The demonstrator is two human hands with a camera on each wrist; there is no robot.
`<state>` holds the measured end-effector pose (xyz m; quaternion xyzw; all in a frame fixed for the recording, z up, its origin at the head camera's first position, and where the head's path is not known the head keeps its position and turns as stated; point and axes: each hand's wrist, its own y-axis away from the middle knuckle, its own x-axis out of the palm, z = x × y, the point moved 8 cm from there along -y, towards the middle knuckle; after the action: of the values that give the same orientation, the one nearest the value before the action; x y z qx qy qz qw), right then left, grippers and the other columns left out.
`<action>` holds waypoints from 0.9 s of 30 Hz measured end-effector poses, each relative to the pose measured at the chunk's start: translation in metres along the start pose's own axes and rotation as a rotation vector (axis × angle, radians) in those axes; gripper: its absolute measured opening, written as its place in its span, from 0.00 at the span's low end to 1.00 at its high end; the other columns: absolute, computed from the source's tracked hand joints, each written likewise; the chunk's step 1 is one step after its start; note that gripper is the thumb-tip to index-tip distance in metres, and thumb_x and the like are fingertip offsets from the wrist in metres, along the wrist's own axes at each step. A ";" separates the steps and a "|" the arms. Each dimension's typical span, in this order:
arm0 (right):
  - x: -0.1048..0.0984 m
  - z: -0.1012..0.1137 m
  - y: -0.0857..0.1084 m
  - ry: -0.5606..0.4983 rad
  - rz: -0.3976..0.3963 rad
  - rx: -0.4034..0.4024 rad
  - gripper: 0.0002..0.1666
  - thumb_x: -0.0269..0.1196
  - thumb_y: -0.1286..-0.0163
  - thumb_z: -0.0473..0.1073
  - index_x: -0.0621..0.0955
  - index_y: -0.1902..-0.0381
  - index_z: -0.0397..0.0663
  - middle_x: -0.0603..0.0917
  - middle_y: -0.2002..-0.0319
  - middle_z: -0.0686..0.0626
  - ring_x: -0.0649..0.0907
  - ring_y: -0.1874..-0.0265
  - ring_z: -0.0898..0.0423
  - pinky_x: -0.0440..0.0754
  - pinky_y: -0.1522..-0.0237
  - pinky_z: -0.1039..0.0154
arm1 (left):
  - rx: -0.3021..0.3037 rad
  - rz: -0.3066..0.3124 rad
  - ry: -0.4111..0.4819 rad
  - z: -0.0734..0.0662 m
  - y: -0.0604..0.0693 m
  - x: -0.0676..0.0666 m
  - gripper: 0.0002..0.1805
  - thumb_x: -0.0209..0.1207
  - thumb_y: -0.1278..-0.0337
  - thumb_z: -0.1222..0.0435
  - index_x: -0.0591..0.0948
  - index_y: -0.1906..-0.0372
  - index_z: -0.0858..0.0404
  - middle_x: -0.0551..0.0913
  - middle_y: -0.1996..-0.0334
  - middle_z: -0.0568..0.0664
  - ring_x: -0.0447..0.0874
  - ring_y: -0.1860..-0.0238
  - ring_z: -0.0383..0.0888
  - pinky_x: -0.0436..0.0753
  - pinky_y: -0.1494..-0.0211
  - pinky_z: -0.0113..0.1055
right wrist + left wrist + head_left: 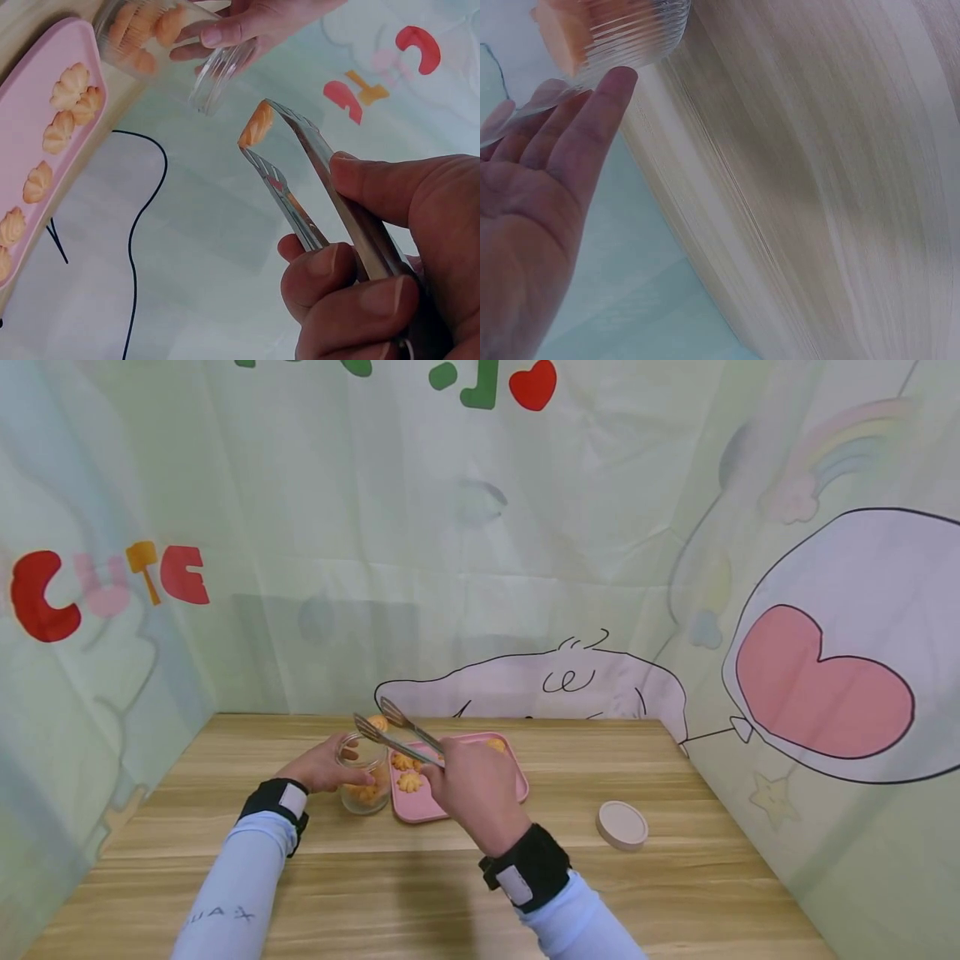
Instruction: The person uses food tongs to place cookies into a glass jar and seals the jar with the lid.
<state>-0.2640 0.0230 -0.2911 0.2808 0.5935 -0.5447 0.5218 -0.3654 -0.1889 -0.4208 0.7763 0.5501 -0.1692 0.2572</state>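
Observation:
My left hand (321,766) holds a clear ribbed glass jar (365,804) near its rim, and the jar stands on the table. Several golden cookies (142,34) lie inside the jar, whose mouth is uncovered. My right hand (483,789) grips metal tongs (349,214). Between the tong tips a single swirled cookie (259,124) is pinched, raised above and just beyond the jar mouth. To the right of the jar lies a pink tray (422,812) with several cookies (71,86) on it, partly hidden by my right hand.
A round pale lid (622,825) lies on the wooden table (337,893) to the right. Behind the table hangs a printed cloth backdrop (450,568), which also covers both sides.

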 end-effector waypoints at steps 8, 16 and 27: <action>0.005 0.007 -0.001 0.004 0.030 0.008 0.23 0.66 0.35 0.60 0.86 0.52 0.52 0.67 0.88 0.56 0.70 0.88 0.60 0.64 0.89 0.65 | -0.001 -0.002 0.007 -0.001 0.003 -0.001 0.50 0.71 0.47 0.58 0.53 0.28 0.71 0.62 0.33 0.77 0.65 0.35 0.72 0.77 0.44 0.59; 0.008 0.000 0.000 -0.004 0.049 0.047 0.25 0.65 0.34 0.61 0.85 0.51 0.49 0.67 0.88 0.56 0.70 0.89 0.60 0.65 0.90 0.65 | -0.014 -0.015 -0.021 0.001 0.001 -0.001 0.49 0.71 0.48 0.57 0.55 0.30 0.72 0.63 0.33 0.74 0.68 0.37 0.69 0.78 0.45 0.57; 0.007 -0.010 -0.001 0.003 0.036 0.053 0.23 0.66 0.34 0.60 0.86 0.54 0.48 0.72 0.86 0.56 0.73 0.86 0.59 0.68 0.87 0.64 | -0.007 -0.020 -0.035 0.001 0.000 -0.002 0.49 0.71 0.47 0.57 0.55 0.31 0.73 0.62 0.32 0.73 0.68 0.37 0.67 0.79 0.44 0.55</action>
<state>-0.2704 0.0308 -0.2989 0.3063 0.5744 -0.5503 0.5229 -0.3664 -0.1916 -0.4206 0.7669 0.5537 -0.1833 0.2676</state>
